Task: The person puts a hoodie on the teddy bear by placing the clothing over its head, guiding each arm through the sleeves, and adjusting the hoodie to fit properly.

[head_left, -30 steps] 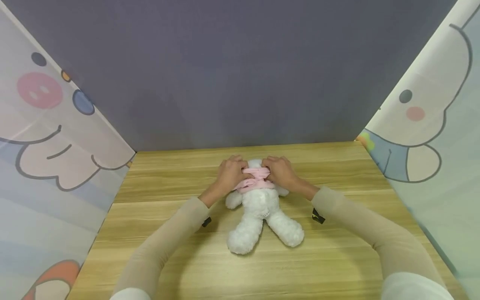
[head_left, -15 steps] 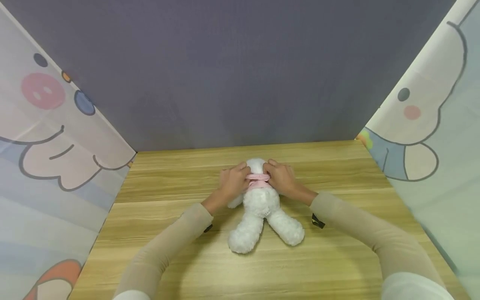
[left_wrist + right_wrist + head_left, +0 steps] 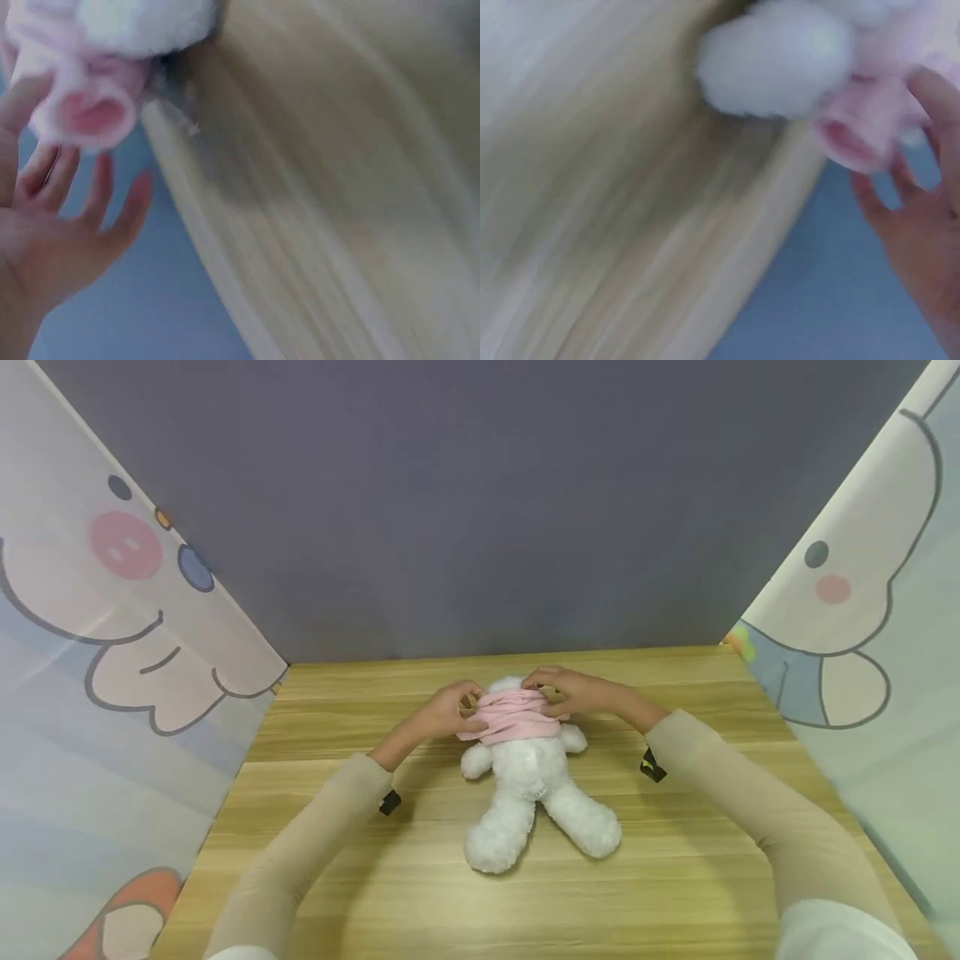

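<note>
The white toy (image 3: 529, 766) lies flat on the wood-grain tabletop (image 3: 675, 868), its 2 legs pointing toward me. The pink shirt (image 3: 517, 717) lies bunched across its upper body, between my 2 hands. White plush shows past the far edge of the shirt; the lower body and 2 plush arms show on the near side.

My left hand (image 3: 444, 710) is at the left edge of the shirt. Its fingers (image 3: 133, 206) are spread and loosely bent, the thumb apart from them. The thumb overlaps the pink cloth, and 1 open cuff (image 3: 88, 120) sits between thumb and fingers.

My right hand (image 3: 577, 691) is at the right edge, arched in the same way. Its thumb lies over the cloth, and its fingers (image 3: 870, 199) extend below the other cuff (image 3: 851, 139). Neither hand shows a closed grip; blur in both wrist views hides exact fingertip contact.

The dark panel (image 3: 487, 510) stands at the far edge of the tabletop.
</note>
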A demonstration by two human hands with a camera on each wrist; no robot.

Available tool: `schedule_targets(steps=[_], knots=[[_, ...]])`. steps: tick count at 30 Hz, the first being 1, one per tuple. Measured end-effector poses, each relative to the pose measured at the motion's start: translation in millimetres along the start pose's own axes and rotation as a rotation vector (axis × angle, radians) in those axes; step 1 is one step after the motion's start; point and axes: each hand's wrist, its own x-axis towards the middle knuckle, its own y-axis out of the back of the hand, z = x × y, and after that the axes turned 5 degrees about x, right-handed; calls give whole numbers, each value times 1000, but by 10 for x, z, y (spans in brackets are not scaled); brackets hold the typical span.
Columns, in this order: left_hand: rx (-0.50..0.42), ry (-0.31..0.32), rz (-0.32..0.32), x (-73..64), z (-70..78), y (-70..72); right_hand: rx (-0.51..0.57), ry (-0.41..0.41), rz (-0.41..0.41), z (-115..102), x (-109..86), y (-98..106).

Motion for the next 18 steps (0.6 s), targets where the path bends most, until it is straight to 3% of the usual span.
schedule_targets(steps=[3,7,10,14,18], knots=[[242,-5,102,-2,43,-79,-155,21,19,25,36,-19],[592,-28,261,6,108,-226,-422,44,119,29,67,-125],[759,-79,375,12,142,-319,-489,42,195,-23,54,-221],[854,-116,455,12,178,-390,-543,24,324,-91,21,-435],[833,-79,433,-20,230,-430,-624,25,468,-136,1,-656]])
